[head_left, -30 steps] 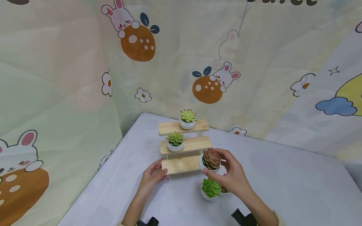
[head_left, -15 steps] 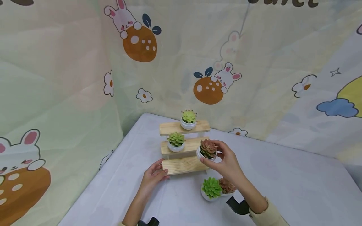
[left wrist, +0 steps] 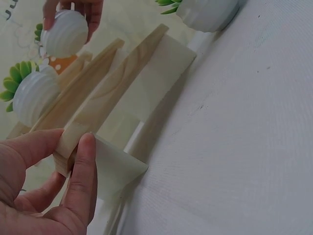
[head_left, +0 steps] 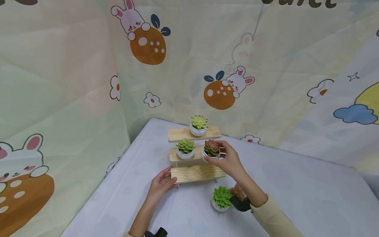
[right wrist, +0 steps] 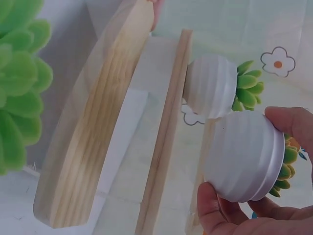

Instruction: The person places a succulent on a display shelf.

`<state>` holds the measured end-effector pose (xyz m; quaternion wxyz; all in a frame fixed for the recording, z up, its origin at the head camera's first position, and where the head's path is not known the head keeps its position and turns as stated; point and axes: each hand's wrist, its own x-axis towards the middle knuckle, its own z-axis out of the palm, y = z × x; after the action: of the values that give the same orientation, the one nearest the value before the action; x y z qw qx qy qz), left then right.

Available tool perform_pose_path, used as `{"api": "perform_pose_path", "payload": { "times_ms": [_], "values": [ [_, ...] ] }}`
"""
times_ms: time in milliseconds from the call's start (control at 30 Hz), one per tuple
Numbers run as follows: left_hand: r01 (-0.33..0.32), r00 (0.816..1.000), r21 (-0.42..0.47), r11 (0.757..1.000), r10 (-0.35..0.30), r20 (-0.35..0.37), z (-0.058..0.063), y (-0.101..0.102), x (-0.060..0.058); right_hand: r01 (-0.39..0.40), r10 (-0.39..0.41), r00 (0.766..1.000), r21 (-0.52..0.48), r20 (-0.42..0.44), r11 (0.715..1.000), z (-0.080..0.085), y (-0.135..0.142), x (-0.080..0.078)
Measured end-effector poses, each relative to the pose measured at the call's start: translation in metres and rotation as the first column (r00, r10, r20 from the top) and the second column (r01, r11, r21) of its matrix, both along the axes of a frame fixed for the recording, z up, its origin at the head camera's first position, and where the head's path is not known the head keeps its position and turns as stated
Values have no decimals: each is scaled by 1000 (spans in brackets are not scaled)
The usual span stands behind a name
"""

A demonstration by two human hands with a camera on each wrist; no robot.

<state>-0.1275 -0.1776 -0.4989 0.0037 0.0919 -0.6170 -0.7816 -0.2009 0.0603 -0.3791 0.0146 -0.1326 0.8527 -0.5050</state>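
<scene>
My right hand holds a white pot with a reddish-brown succulent over the right part of the middle shelf of a three-tier wooden stand. In the right wrist view, a gap shows between this held pot and the middle board. My left hand pinches the left end of the lowest board between thumb and fingers. A potted green succulent sits on the middle shelf's left part. Another potted succulent, yellow-green, stands on the top shelf.
On the white-covered table, a bright green potted succulent stands in front of the stand's right side. Beside it, a second reddish succulent is partly hidden by my right wrist's black strap mount. A printed cloth backdrop rises behind.
My right hand has carried the reddish potted succulent left and farther back, from the lowest board's right end to the middle shelf. My left hand has kept its grip on the board.
</scene>
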Motion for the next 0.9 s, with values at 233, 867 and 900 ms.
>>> {"api": "perform_pose_path", "payload": {
  "times_ms": [233, 867, 900],
  "values": [
    [20, 1000, 16, 1000, -20, 7, -5, 1, -1, -1, 1, 1000, 8, -5, 1000, -6, -5, -14],
    [17, 1000, 0, 1000, -17, 2, 0, 0, -2, -16, 15, 1000, 39, 12, 999, -11, -11, -30],
    [14, 1000, 4, 1000, -14, 7, -1, 0, -2, -18, 18, 1000, 39, 12, 999, -12, -11, -30]
  ]
}}
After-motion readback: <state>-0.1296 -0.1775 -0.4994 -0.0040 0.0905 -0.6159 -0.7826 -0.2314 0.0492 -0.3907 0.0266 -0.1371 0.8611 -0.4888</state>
